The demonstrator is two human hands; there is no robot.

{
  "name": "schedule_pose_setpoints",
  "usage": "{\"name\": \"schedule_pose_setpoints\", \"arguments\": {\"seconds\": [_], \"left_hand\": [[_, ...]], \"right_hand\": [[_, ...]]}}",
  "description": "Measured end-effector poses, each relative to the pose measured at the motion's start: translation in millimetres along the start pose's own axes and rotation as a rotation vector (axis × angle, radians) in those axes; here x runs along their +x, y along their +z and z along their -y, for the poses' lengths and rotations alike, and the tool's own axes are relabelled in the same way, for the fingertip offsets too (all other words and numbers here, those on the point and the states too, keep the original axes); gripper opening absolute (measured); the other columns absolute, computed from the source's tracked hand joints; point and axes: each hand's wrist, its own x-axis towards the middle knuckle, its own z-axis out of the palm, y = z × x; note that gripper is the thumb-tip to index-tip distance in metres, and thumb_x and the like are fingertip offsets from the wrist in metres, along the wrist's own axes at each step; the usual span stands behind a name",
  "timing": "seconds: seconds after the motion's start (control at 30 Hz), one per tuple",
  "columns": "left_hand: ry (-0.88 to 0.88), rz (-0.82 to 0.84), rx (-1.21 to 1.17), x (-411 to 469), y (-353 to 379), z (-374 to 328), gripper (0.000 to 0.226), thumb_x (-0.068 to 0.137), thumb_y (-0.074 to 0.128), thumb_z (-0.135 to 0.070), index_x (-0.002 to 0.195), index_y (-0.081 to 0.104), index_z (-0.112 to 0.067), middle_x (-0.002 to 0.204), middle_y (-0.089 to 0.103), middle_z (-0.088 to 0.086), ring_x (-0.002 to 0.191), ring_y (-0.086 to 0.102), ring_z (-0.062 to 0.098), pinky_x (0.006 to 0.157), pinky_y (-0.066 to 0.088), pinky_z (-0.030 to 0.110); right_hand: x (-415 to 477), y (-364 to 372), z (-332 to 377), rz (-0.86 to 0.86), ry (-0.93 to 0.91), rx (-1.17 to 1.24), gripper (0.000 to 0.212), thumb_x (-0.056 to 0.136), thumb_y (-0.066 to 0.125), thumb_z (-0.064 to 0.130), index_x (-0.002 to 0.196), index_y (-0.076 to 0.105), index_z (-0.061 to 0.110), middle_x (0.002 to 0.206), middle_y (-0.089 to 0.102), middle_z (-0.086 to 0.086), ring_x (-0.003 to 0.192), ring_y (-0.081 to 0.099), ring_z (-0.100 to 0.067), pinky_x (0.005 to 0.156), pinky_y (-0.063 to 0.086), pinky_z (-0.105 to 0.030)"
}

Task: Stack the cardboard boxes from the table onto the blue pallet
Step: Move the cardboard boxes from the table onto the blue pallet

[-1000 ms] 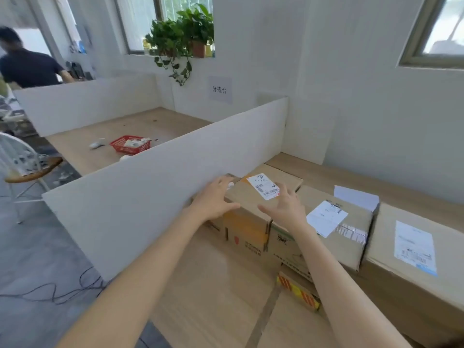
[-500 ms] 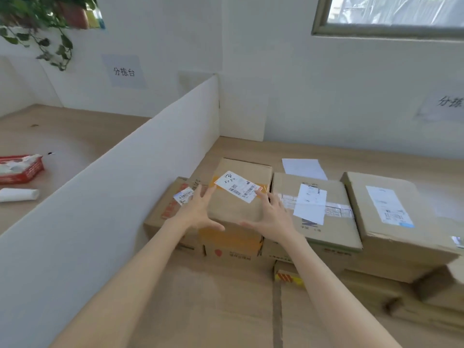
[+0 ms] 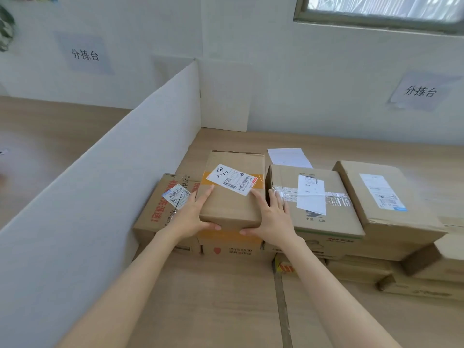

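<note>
A small cardboard box [image 3: 232, 202] with orange tape and a white shipping label stands in the row of boxes on the wooden table [image 3: 213, 305]. My left hand [image 3: 192, 216] presses its left side, thumb hooked over the near top edge. On the right side my right hand [image 3: 272, 217] does the same. Left of it lies a lower box with red print [image 3: 157, 209]. To the right are a taped box [image 3: 324, 214] and another labelled box [image 3: 384, 197]. No blue pallet is in view.
A white divider panel [image 3: 105, 187] runs along the left of the table up to the wall. Flat boxes [image 3: 414, 280] lie at the right front. A loose white sheet [image 3: 288, 158] lies behind the boxes. Paper signs hang on the wall.
The view swung right and closer to the boxes. Both hands went from hovering over the small box to clasping its left and right sides.
</note>
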Motion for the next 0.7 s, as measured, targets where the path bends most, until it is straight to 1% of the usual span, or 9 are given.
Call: {"name": "schedule_pose_setpoints", "arguments": {"seconds": [0.1, 0.23, 0.37, 0.47, 0.53, 0.6, 0.63, 0.7], "left_hand": [[-0.003, 0.006, -0.043, -2, -5, 6, 0.116, 0.061, 0.085, -0.049, 0.146, 0.006, -0.053, 0.145, 0.023, -0.002, 0.131, 0.034, 0.02, 0.108, 0.036, 0.043], [0.017, 0.003, -0.067, -2, -8, 7, 0.116, 0.06, 0.085, -0.048, 0.147, 0.008, -0.051, 0.146, 0.025, -0.001, 0.131, 0.034, 0.019, 0.109, 0.035, 0.04], [0.031, 0.01, -0.094, 0, -11, 1, 0.114, 0.061, 0.087, -0.042, 0.149, 0.015, -0.045, 0.139, 0.031, 0.0, 0.126, 0.036, 0.017, 0.107, 0.034, 0.035], [0.048, 0.013, -0.093, 1, -21, -4, 0.11, 0.062, 0.087, -0.042, 0.148, 0.018, -0.045, 0.139, 0.033, -0.004, 0.125, 0.038, 0.016, 0.105, 0.035, 0.034], [0.063, 0.009, -0.094, 1, -30, -10, 0.108, 0.062, 0.086, -0.044, 0.148, 0.02, -0.045, 0.142, 0.034, -0.006, 0.127, 0.037, 0.015, 0.105, 0.036, 0.034], [0.081, -0.008, -0.062, 0, -42, -18, 0.106, 0.062, 0.085, -0.046, 0.148, 0.022, -0.044, 0.142, 0.035, -0.006, 0.126, 0.037, 0.014, 0.102, 0.036, 0.032], [0.092, -0.02, -0.041, 0, -48, -24, 0.105, 0.063, 0.084, -0.047, 0.148, 0.023, -0.043, 0.142, 0.036, -0.005, 0.125, 0.038, 0.015, 0.101, 0.036, 0.031], [0.115, -0.044, -0.004, 0, -64, -37, 0.104, 0.062, 0.084, -0.048, 0.147, 0.025, -0.041, 0.142, 0.038, -0.005, 0.126, 0.04, 0.016, 0.102, 0.037, 0.033]], "right_hand": [[4, 4, 7, -0.017, -0.02, 0.017, 0.113, 0.065, 0.074, 0.064, 0.15, 0.004, 0.04, 0.159, 0.017, -0.013, 0.149, -0.002, -0.029, 0.118, 0.0, -0.052], [6, 2, 14, -0.012, -0.015, 0.021, 0.113, 0.065, 0.077, 0.06, 0.15, 0.005, 0.039, 0.157, 0.02, -0.014, 0.149, 0.005, -0.03, 0.117, -0.002, -0.053], [9, 0, 14, 0.01, -0.015, 0.072, 0.113, 0.063, 0.081, 0.053, 0.15, 0.01, 0.038, 0.151, 0.03, -0.011, 0.145, 0.016, -0.028, 0.117, 0.011, -0.05], [9, -10, 17, 0.017, -0.004, 0.152, 0.112, 0.062, 0.084, 0.049, 0.149, 0.014, 0.038, 0.148, 0.033, -0.01, 0.14, 0.024, -0.03, 0.115, 0.02, -0.048], [10, -19, 18, 0.028, 0.001, 0.216, 0.109, 0.061, 0.085, 0.047, 0.147, 0.018, 0.039, 0.142, 0.037, -0.008, 0.132, 0.033, -0.029, 0.11, 0.029, -0.047], [10, -31, 21, 0.03, -0.009, 0.258, 0.109, 0.057, 0.085, 0.05, 0.144, 0.02, 0.043, 0.137, 0.04, -0.005, 0.125, 0.041, -0.028, 0.104, 0.037, -0.047], [11, -38, 22, 0.028, -0.015, 0.276, 0.109, 0.056, 0.086, 0.05, 0.142, 0.021, 0.045, 0.135, 0.042, -0.003, 0.122, 0.044, -0.028, 0.101, 0.04, -0.046], [10, -54, 27, 0.02, -0.032, 0.312, 0.107, 0.057, 0.088, 0.046, 0.143, 0.023, 0.042, 0.135, 0.044, -0.002, 0.118, 0.046, -0.026, 0.096, 0.044, -0.042]]}}
